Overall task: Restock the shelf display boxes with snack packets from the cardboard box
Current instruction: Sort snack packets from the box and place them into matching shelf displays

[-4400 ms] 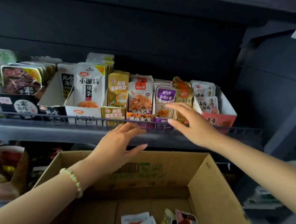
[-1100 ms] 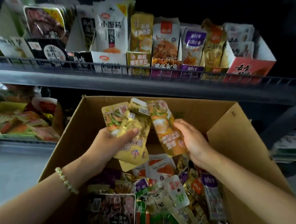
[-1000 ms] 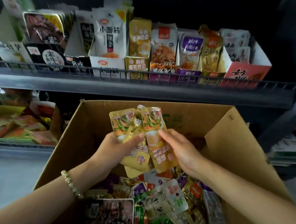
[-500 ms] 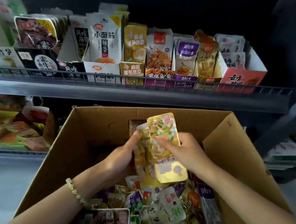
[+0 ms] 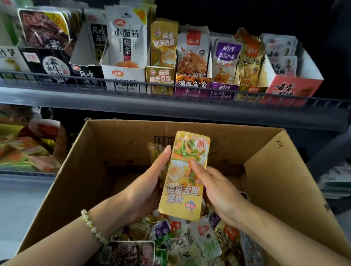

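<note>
Snack packets (image 5: pixel 184 193), yellow ones, are up over the cardboard box (image 5: pixel 120 148), dead centre! Left hand (image 5: pixel 141 191) at 9 o'clock, grip wrapped round the bunch; right hand (image 5: pixel 220 191) at 3 o'clock, grip pinching the front packet. Display boxes (image 5: pixel 160 78) line the shelf (image 5: pixel 87 92) at 12 o'clock.

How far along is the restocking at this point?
Done: most shelf display boxes look well filled. In hand: the left hand and right hand grip a stack of yellow packets above the cardboard box, not yet shelved; the matching yellow display box sits above. Left: many mixed packets lie in the cardboard box.
</note>
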The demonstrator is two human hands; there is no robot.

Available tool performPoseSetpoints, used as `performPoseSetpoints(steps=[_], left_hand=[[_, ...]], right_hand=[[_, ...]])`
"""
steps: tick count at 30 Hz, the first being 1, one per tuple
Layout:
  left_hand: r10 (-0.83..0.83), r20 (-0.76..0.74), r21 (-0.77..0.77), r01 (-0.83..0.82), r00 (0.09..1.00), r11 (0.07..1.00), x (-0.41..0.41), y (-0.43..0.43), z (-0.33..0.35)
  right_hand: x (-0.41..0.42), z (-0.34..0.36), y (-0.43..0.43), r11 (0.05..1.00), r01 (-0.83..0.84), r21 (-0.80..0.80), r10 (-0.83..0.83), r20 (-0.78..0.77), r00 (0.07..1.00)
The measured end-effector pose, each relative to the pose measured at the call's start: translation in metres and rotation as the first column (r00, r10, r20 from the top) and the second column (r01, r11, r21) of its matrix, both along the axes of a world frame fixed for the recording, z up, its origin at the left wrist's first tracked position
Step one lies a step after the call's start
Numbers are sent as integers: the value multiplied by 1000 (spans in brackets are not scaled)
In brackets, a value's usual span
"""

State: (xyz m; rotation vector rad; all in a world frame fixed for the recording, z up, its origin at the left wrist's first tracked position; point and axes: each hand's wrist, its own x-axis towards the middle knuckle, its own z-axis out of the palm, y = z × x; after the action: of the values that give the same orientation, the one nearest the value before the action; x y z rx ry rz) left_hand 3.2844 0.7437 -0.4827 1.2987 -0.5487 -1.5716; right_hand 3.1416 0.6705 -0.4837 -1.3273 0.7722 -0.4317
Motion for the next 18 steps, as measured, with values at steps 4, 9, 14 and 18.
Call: performPoseSetpoints(steps=[4, 9, 14, 18], left_hand=[[159, 23, -1, -159, 987, 987, 0, 0, 6], [317, 7, 2, -317, 948, 948, 6, -4, 7], [162, 196, -128, -138, 967, 982, -6, 2, 10], [160, 227, -215, -111, 961, 970, -19, 5, 4]], right_hand=[[0, 8, -6, 990, 67, 127, -75, 56, 996], [-6, 18, -24, 964, 231, 131, -247, 124, 961], [-2, 5, -11, 978, 169, -123, -173, -28, 984], [6, -11, 1, 942, 21, -335, -80, -165, 983]])
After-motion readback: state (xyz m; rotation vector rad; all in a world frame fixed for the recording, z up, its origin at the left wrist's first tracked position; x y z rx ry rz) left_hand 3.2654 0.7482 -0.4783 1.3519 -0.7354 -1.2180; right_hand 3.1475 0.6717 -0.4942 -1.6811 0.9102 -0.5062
